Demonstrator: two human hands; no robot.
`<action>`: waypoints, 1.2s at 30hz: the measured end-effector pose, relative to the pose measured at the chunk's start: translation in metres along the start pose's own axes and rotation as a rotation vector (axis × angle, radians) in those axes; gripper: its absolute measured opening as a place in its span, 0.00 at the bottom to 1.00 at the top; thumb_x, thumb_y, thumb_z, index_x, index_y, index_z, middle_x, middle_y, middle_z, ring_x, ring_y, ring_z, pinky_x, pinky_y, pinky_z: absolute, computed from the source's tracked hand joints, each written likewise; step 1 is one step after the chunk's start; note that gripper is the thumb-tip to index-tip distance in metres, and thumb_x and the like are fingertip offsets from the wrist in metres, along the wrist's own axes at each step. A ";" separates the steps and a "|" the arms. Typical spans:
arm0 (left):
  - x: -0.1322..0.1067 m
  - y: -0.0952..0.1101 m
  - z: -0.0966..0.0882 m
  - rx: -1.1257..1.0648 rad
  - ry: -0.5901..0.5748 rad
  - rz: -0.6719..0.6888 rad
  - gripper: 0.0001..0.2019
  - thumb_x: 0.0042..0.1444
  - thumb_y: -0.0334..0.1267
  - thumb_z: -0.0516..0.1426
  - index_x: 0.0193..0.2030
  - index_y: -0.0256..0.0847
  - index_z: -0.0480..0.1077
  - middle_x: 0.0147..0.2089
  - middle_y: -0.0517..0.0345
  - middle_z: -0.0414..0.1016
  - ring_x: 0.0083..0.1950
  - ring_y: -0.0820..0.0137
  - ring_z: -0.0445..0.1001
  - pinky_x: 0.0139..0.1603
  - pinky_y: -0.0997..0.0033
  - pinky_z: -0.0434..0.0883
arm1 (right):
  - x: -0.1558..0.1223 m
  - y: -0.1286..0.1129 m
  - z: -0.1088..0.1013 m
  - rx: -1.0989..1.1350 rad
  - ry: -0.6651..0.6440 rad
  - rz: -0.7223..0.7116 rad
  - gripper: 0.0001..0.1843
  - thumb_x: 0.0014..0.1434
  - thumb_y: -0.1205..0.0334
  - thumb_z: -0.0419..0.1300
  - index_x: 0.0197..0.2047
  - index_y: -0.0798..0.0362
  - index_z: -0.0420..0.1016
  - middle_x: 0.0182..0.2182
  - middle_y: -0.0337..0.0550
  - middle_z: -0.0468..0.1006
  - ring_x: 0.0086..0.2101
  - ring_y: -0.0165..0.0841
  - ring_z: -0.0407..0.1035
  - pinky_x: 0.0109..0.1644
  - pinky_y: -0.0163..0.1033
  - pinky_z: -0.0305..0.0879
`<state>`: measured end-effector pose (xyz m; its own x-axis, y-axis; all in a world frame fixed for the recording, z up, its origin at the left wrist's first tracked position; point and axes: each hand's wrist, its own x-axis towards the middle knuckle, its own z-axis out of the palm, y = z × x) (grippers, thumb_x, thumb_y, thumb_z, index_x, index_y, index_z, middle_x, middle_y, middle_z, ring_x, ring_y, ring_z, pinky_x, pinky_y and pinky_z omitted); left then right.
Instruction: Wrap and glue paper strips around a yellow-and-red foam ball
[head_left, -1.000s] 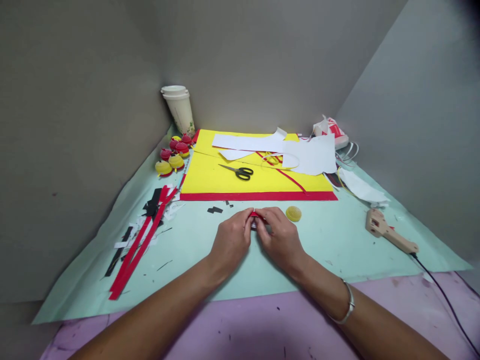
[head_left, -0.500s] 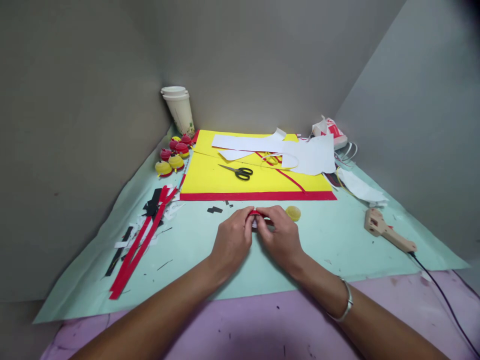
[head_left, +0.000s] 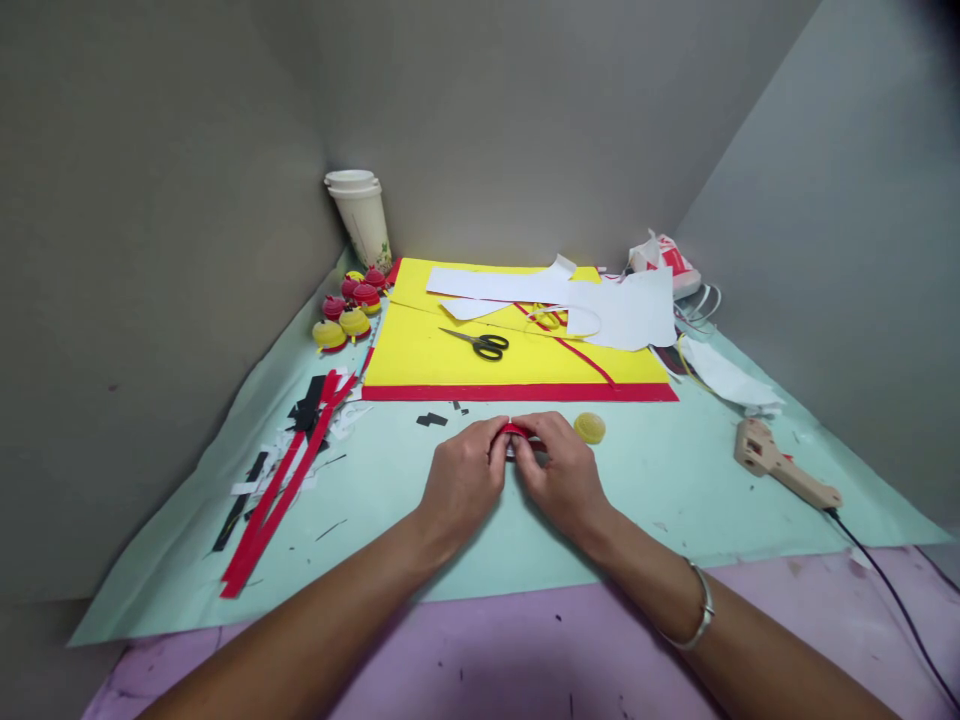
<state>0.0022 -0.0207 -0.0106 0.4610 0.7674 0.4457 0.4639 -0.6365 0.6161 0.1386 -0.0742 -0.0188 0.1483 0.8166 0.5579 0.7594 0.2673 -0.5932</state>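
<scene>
Between the fingertips of both hands is a small red round piece [head_left: 514, 430] with a bit of white under it; most of it is hidden by the fingers. My left hand [head_left: 463, 470] pinches its left side. My right hand [head_left: 564, 472] is closed on its right side, thumb in front. A curved dark red strip shows beside the right fingers. Just right of the right hand lies a yellow round cap [head_left: 589, 428]. Small black scraps [head_left: 432, 420] lie beyond the left hand.
Black-handled scissors [head_left: 480, 345] lie on a yellow sheet [head_left: 420, 365] with white paper pieces [head_left: 637, 310]. A glue gun [head_left: 784, 465] is at right. Red strips [head_left: 277, 510] lie at left, below several red and yellow round pieces [head_left: 354, 323] and a cup [head_left: 361, 220].
The red piece seems slightly tilted, showing more of its red top. Both hands keep their grip in nearly the same place; the view has shifted slightly.
</scene>
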 end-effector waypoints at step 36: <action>-0.003 0.003 -0.003 0.117 -0.054 0.076 0.12 0.63 0.29 0.52 0.48 0.40 0.74 0.42 0.54 0.82 0.39 0.66 0.80 0.40 0.68 0.74 | -0.002 -0.002 0.002 -0.004 0.006 0.042 0.10 0.61 0.70 0.55 0.43 0.50 0.74 0.35 0.44 0.75 0.36 0.36 0.71 0.40 0.41 0.71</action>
<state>0.0000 -0.0244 -0.0076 0.5365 0.7137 0.4505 0.5100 -0.6994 0.5007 0.1355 -0.0754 -0.0205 0.1839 0.8239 0.5361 0.7553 0.2306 -0.6135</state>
